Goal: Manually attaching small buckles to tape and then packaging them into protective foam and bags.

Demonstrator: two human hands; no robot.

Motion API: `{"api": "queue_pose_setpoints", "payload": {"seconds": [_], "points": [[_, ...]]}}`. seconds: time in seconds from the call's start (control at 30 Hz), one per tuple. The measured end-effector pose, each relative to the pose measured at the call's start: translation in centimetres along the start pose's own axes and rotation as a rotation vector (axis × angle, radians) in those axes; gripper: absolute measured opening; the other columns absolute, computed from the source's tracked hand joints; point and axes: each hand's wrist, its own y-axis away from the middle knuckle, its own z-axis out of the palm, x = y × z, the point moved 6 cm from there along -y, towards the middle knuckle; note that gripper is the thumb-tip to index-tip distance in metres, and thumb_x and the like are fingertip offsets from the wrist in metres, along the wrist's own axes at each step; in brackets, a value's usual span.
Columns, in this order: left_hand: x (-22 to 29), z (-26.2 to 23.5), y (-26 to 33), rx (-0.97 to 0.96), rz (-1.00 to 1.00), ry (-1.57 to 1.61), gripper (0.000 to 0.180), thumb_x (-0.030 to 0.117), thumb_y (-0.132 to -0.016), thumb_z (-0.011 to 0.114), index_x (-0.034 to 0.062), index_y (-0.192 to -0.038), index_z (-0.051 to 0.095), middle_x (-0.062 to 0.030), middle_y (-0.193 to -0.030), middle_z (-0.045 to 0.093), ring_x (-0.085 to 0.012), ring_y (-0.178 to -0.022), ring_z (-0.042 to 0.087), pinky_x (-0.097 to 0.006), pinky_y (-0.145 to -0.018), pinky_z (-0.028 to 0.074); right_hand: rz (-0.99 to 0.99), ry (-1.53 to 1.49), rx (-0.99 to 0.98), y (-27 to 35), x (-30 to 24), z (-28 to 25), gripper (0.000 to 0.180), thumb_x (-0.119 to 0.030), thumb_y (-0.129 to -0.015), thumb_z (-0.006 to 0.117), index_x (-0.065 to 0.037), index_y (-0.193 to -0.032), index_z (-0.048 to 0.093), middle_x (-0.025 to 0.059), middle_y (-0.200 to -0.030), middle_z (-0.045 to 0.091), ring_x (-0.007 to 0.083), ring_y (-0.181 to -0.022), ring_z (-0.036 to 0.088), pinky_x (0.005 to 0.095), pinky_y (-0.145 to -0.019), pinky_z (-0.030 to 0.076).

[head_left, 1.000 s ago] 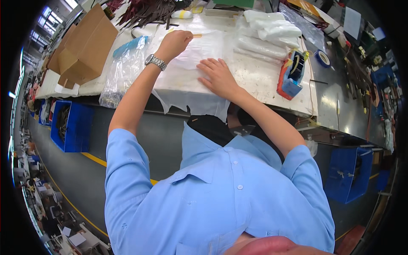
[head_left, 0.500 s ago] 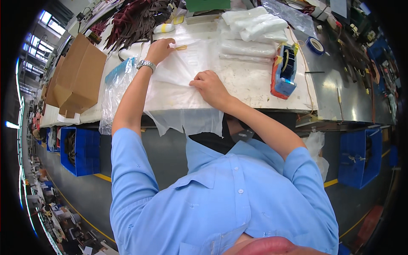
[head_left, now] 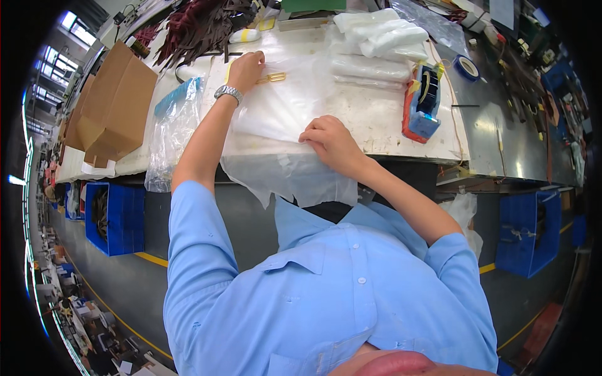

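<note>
A thin, translucent white plastic sheet (head_left: 276,119) lies on the worktable, its near part hanging over the front edge. My right hand (head_left: 331,141) pinches the sheet near that edge, and creases fan out from the fingertips. Farther away, my left hand (head_left: 246,71), with a metal watch (head_left: 228,93) on the wrist, is closed at the sheet's far left part; its fingertips are partly hidden. Right beside the left fingers is a gold-coloured metal buckle (head_left: 273,78), and whether they touch it I cannot tell.
On the left stand an open cardboard box (head_left: 122,103) and a clear plastic bag (head_left: 175,131). Dark strips (head_left: 194,31) are heaped at the back. Rolled white plastic bundles (head_left: 376,66), a tape dispenser (head_left: 422,103) and a blue tape roll (head_left: 466,67) lie to the right. Blue bins (head_left: 125,219) flank the table.
My right hand has drawn the sheet toward me and slightly right, and more of it hangs over the edge. My left hand has shifted a little, and more of the buckle shows.
</note>
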Motion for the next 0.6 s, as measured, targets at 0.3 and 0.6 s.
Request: {"api": "queue_pose_setpoints", "payload": {"seconds": [0.3, 0.6], "points": [[2.8, -3.9, 5.3, 0.061, 0.206, -0.07, 0.007, 0.012, -0.097, 0.067, 0.0056, -0.099, 0.07, -0.0142, -0.095, 0.071, -0.0339, -0.095, 0.071, -0.046, -0.085, 0.058, -0.02, 0.013, -0.034, 0.7, -0.4, -0.5, 0.017, -0.008, -0.092, 0.074, -0.005, -0.108, 0.077, 0.0114, -0.108, 0.072, 0.0334, -0.109, 0.066, 0.0462, -0.106, 0.048], [0.5, -1.5, 5.9, -0.083, 0.198, -0.216, 0.014, 0.014, -0.099, 0.064, 0.0051, -0.107, 0.07, -0.0179, -0.104, 0.073, -0.0384, -0.102, 0.071, -0.048, -0.089, 0.057, -0.032, 0.012, -0.097, 2.0, -1.7, -1.3, 0.024, -0.007, -0.092, 0.076, -0.004, -0.116, 0.075, 0.0116, -0.118, 0.072, 0.0337, -0.119, 0.063, 0.0455, -0.107, 0.049]]}}
